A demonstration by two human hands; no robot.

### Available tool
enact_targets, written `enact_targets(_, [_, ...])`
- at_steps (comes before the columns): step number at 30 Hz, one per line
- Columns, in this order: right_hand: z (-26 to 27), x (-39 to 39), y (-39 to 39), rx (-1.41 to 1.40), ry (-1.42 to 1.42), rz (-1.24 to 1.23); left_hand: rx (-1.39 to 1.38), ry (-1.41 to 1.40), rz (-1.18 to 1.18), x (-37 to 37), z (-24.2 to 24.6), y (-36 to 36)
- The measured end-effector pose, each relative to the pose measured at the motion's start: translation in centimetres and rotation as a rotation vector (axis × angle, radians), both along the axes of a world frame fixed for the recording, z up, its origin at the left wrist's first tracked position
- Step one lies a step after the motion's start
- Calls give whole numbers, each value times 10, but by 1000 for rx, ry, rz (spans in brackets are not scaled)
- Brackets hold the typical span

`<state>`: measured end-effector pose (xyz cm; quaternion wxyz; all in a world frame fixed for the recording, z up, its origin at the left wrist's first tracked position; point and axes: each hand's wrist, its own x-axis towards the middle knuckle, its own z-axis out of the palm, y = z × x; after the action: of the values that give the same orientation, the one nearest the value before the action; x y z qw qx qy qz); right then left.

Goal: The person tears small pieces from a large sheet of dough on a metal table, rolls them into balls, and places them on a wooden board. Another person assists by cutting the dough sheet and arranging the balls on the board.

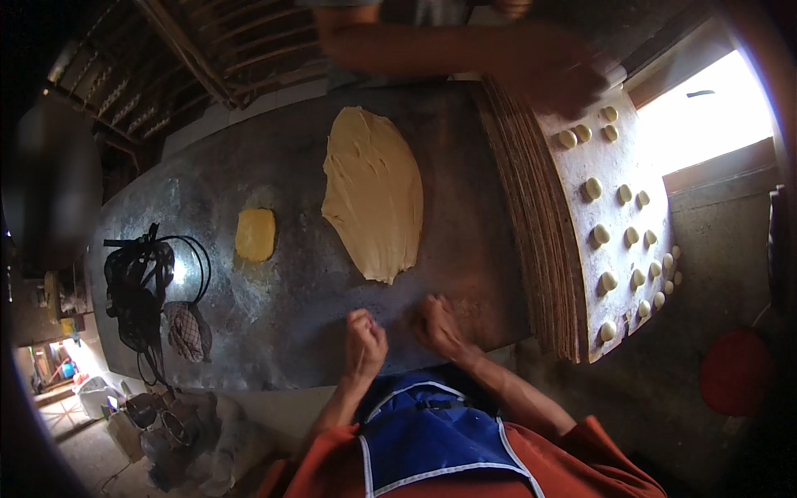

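A large slab of pale dough (375, 193) lies lengthwise on the dark worktable (299, 336). Just below its near end is my left hand (366, 339), with the fingers curled in and nothing seen in them. To the right, my right hand (436, 324) is near the table surface, fingers bent; blur hides whether it holds anything. Neither hand touches the dough. Left of the dough sits a yellow block of fat or dough (255, 234). A checked cloth (185, 333) and a black strapped bag (138, 280) lie at the table's left end.
At the right, a stack of boards (535, 218) bears rows of small round dough balls (601, 234). Across the table, another person's arm (436, 53) reaches over towards the boards, its hand blurred. Containers (177, 423) stand on the floor at lower left. A red round object (736, 371) is at far right.
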<state>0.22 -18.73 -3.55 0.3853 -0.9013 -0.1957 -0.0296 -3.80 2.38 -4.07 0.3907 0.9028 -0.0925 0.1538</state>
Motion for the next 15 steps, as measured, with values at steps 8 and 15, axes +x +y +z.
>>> enact_targets(8, [-20, 50, -17, -195, -261, -27, -11, 187, 335, 59, 22, 3])
enact_targets(15, [-65, 9, -95, 171, 261, -48, 116, 193, 64, 40, 9, 73])
